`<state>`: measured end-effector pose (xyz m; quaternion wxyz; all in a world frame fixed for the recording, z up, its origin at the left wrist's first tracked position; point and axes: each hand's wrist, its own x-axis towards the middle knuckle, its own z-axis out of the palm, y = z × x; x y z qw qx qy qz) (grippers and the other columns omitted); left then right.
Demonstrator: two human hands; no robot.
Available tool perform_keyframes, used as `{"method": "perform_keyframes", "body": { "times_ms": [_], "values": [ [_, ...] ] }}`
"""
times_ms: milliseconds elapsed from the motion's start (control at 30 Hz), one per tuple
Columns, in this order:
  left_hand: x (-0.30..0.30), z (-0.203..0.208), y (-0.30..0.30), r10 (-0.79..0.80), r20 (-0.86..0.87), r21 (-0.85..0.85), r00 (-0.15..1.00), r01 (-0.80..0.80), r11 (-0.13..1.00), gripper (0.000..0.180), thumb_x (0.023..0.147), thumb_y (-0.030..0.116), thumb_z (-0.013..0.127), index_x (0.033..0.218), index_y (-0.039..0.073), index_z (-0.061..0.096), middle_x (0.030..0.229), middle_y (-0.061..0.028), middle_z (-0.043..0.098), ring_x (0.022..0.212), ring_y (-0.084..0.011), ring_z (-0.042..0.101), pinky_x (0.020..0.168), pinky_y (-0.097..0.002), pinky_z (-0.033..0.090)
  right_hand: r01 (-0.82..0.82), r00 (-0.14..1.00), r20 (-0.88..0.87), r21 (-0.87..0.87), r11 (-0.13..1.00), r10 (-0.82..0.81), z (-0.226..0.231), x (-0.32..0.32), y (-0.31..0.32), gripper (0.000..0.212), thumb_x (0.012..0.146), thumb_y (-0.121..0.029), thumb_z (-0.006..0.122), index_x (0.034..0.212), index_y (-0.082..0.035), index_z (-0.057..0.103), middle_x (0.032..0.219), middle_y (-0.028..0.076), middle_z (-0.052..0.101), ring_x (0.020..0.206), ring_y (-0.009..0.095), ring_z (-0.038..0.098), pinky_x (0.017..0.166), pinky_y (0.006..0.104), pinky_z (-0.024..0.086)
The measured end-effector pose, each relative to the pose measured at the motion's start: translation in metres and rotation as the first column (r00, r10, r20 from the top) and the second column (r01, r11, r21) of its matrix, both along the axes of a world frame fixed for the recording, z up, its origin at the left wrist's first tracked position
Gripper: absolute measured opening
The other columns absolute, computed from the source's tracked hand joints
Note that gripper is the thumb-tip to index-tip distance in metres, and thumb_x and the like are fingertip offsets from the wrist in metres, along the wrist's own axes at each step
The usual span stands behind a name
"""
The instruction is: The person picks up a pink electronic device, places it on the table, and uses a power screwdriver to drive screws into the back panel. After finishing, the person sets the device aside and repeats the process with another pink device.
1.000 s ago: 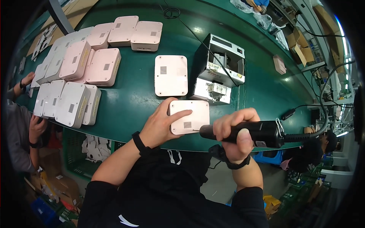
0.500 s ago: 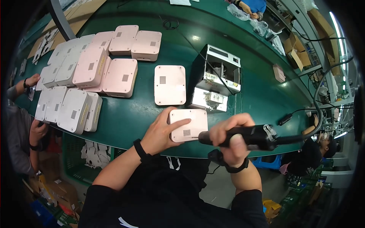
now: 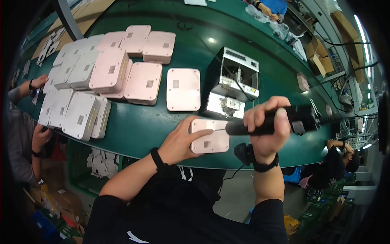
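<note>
A pale pink box (image 3: 221,144) with rounded corners, screw holes and a slotted vent lies at the table's near edge. My left hand (image 3: 178,140) grips its left side, index finger stretched over the top. In my right hand (image 3: 270,136) is a black electric screwdriver (image 3: 298,118), held nearly level with its bit pointing left. The bit lies over the upper part of the box; I cannot tell whether it touches a screw. Just beyond my left hand, a similar pink box (image 3: 183,91) lies flat. A black and silver open-fronted machine (image 3: 239,87) stands beside it.
Stacked pink boxes (image 3: 107,69) and whitish boxes (image 3: 77,118) crowd the left of the green table (image 3: 178,44). Another person's hand (image 3: 40,81) is at their left edge. Below, a green crate (image 3: 81,173) holds white parts. A small pink piece (image 3: 302,82) lies at the right.
The screwdriver has risen and moved right, its bit leaving the box's near edge for the upper part. My left hand and the box shifted slightly right. Several stacked pink boxes slid right.
</note>
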<state>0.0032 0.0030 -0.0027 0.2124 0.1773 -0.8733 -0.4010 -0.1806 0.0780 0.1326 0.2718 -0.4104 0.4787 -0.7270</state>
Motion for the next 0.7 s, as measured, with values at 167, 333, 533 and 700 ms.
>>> {"method": "perform_keyframes", "body": {
  "times_ms": [167,333,533,700],
  "values": [
    [0.000,-0.002,-0.003,-0.003,-0.020,-0.005,1.000,0.003,1.000,0.073,0.061,0.018,0.087,0.129,0.027,0.061,0.134,-0.0148,0.041,0.123,-0.0364,0.048,0.099,-0.0421,0.049,-0.164,0.986,0.030,0.015,0.986,0.164,0.019,0.048,0.022,0.041,0.088,-0.044,0.063,0.097,-0.008,0.044,0.064,0.005,0.051,0.051,0.017,0.049,0.057,0.0346,0.045],
    [0.001,-0.005,-0.002,0.015,-0.033,-0.001,0.999,-0.015,1.000,0.074,0.060,0.017,0.087,0.129,0.027,0.061,0.134,-0.0149,0.041,0.123,-0.0362,0.048,0.099,-0.0420,0.049,-0.201,0.979,0.004,0.155,0.967,0.202,0.020,0.061,0.030,0.050,0.083,-0.049,0.070,0.095,-0.009,0.044,0.066,0.005,0.052,0.056,0.018,0.052,0.061,0.0359,0.046],
    [0.000,-0.007,0.000,0.003,-0.049,-0.009,0.999,-0.003,1.000,0.073,0.061,0.019,0.088,0.128,0.027,0.061,0.134,-0.0174,0.042,0.124,-0.0380,0.048,0.099,-0.0427,0.049,-0.258,0.964,-0.005,0.227,0.939,0.266,0.004,0.064,0.033,0.049,0.082,-0.047,0.073,0.095,-0.009,0.044,0.069,0.005,0.053,0.061,0.018,0.053,0.067,0.0374,0.047],
    [0.002,-0.009,0.001,0.028,-0.082,-0.003,0.996,-0.029,1.000,0.069,0.061,0.022,0.088,0.126,0.025,0.063,0.133,-0.0191,0.043,0.123,-0.0392,0.048,0.099,-0.0434,0.049,-0.295,0.952,0.000,0.250,0.922,0.305,0.001,0.067,0.032,0.047,0.083,-0.044,0.074,0.096,-0.010,0.045,0.071,0.005,0.054,0.063,0.018,0.053,0.072,0.0382,0.048]
  ]
}}
